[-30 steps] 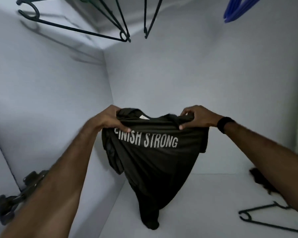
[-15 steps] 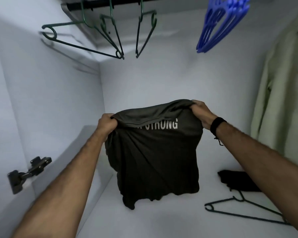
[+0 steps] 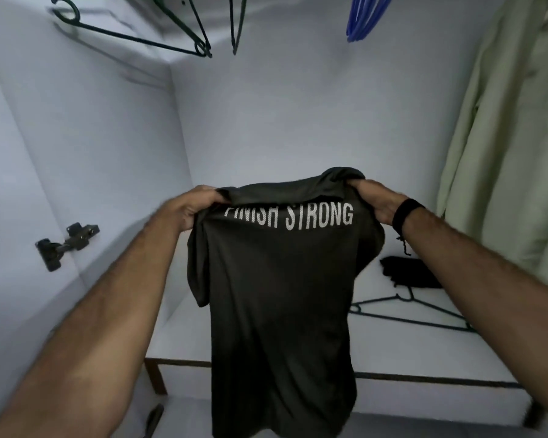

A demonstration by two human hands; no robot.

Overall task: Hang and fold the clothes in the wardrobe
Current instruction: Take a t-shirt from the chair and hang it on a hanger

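A dark olive T-shirt (image 3: 279, 295) with white "FINISH STRONG" lettering hangs full length in front of the wardrobe. My left hand (image 3: 193, 207) grips its left shoulder and my right hand (image 3: 377, 200), with a black wristband, grips its right shoulder. The shirt's hem drops below the front edge of the wardrobe shelf (image 3: 424, 352). Its sleeves hang loose at both sides.
Dark green hangers (image 3: 158, 33) and blue hangers (image 3: 364, 17) hang at the top. A pale green garment (image 3: 506, 137) hangs at the right. On the shelf lie a dark folded cloth (image 3: 408, 273) and a green hanger (image 3: 418, 314). A door hinge (image 3: 65, 245) sits on the left wall.
The shirt has been pulled back out of the wardrobe and now hangs straight, with the full lettering showing. Both hands kept hold of the shoulders. The view has backed away and tilted down.
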